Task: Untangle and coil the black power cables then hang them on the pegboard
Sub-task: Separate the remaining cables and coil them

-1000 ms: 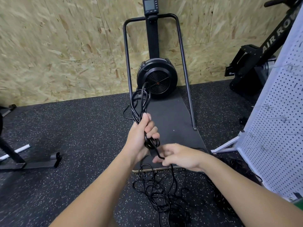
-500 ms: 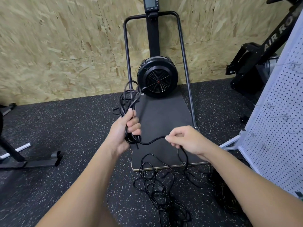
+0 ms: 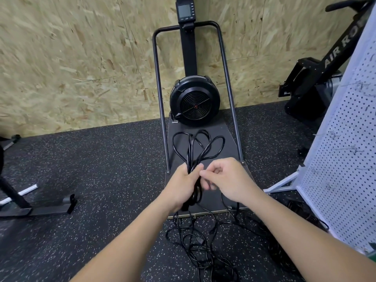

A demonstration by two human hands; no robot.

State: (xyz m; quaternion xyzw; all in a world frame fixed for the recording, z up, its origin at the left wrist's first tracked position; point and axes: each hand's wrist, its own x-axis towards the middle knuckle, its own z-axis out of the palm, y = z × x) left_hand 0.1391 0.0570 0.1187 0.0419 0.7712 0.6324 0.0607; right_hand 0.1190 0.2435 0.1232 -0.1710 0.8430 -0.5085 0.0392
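Soft, even indoor light fills the scene, and the chipboard wall [image 3: 81,58] is bright without glare. The fan machine [image 3: 195,100] at centre is sharp. Below it, the hands [image 3: 227,180] cast only faint shadows and their fingertips blur slightly. Right of it, the pegboard [image 3: 345,149] looks washed out and bows with wide-angle distortion.
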